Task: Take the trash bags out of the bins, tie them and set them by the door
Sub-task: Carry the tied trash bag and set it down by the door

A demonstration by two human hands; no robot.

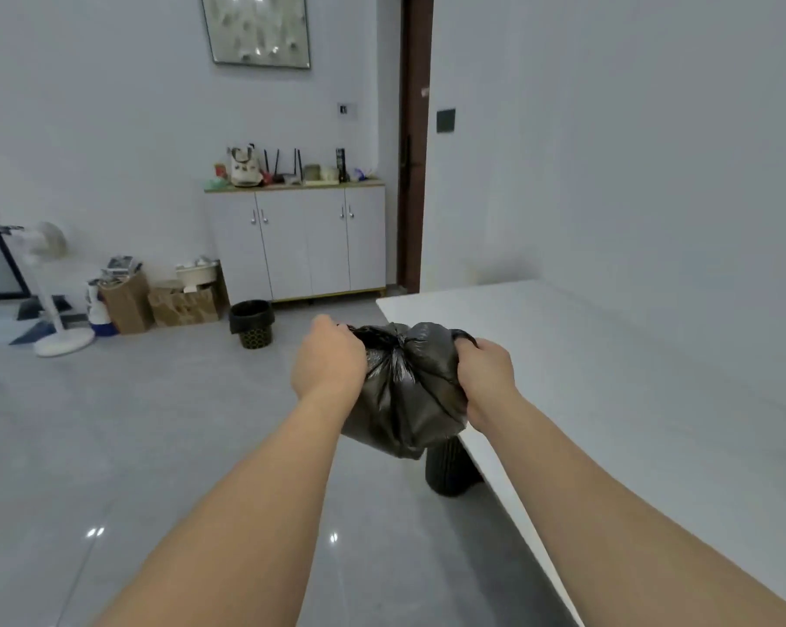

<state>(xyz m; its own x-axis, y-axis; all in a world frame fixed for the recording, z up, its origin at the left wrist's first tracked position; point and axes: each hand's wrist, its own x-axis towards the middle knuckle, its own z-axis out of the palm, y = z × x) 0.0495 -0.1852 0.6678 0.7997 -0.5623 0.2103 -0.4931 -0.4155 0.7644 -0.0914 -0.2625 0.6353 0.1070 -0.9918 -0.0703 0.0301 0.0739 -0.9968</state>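
Note:
A black trash bag (pixel 404 391) hangs in the air in front of me, its top gathered into a knot between my hands. My left hand (pixel 328 359) grips the bag's left ear and my right hand (pixel 486 377) grips its right ear, each pulling outward. Below the bag, partly hidden by it, a dark bin (pixel 450 468) stands on the floor beside the white table (pixel 608 377). A second small bin (pixel 252 323) lined with a black bag stands farther off near the white cabinet (pixel 300 242). The dark brown door (pixel 414 174) is at the back.
Cardboard boxes (pixel 156 300) and a white standing fan (pixel 52 287) crowd the left back corner. The cabinet top carries a router, a bag and small items. Grey tiled floor (pixel 156 445) stretches to my left; the table's edge runs along my right.

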